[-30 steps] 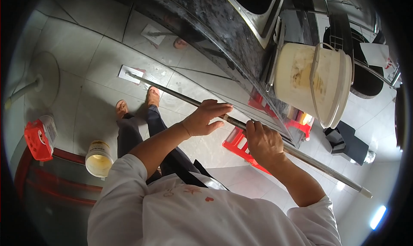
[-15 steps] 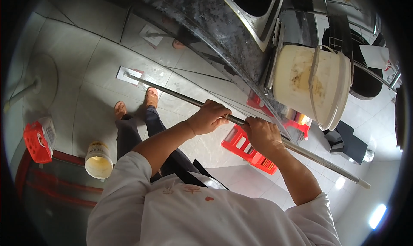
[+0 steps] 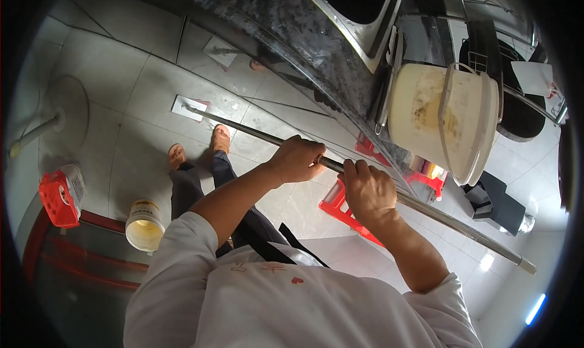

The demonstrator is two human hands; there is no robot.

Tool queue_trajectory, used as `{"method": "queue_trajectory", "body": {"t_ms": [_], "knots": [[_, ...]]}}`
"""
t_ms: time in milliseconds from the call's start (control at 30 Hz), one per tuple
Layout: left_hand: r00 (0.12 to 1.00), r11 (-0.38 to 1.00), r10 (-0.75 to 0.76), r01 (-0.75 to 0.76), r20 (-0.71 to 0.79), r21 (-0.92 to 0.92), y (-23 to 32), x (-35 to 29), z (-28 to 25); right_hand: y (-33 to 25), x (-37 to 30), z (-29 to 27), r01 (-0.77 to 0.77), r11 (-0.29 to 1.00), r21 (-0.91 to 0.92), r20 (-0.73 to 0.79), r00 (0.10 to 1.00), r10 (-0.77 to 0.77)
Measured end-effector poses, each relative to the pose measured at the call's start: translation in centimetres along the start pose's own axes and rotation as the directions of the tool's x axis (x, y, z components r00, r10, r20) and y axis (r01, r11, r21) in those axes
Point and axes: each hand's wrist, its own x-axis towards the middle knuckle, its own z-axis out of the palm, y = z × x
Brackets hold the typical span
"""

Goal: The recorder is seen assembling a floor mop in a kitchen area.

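Note:
A flat mop (image 3: 243,128) with a long metal pole runs slantwise across the head view. Its white rectangular head lies flat on the tiles, just ahead of my feet. My left hand (image 3: 296,159) is closed round the middle of the pole. Slightly farther up the pole, my right hand (image 3: 369,193) grips it with the fingers wrapped over the top. A short stretch of bare pole shows between the two hands. Past my right hand the pole sticks out to the lower right, ending in a pale cap.
A dark, stained counter (image 3: 267,28) stands ahead, bearing a large white lidded bucket (image 3: 420,114) on the right. A red plastic stool (image 3: 334,203) sits below my hands. At left are a small open bucket (image 3: 145,226), a red-and-white container (image 3: 59,199) and a round-based stand (image 3: 68,114).
My right hand has shifted slightly toward my left along the pole. The pole's upper end has swung a little to the right and down. The whole view has shifted slightly.

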Motion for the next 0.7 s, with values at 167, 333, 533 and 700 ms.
{"method": "queue_trajectory", "body": {"t_ms": [167, 333, 533, 700], "knots": [[0.983, 0.995, 0.090, -0.083, -0.162, 0.048, -0.3, -0.2, 0.8, 0.6, 0.9, -0.2, -0.103, 0.988, 0.114, 0.250, 0.966, 0.072], [0.972, 0.939, -0.227, 0.201, 0.062, 0.280, 1.6, 0.9, -1.9, -0.7, 0.9, -1.7, -0.014, 1.000, 0.023, 0.070, 0.997, 0.012], [0.902, 0.971, -0.016, 0.116, -0.431, 0.207, 0.9, -0.2, -2.6, -2.6, 3.4, -5.1, 0.038, 0.998, -0.052, 0.081, 0.996, -0.034], [0.757, 0.975, 0.123, 0.027, -0.641, 0.219, 0.5, 0.0, -3.2, -3.6, 5.2, -7.5, 0.047, 0.995, -0.090, 0.167, 0.985, -0.031]]}}
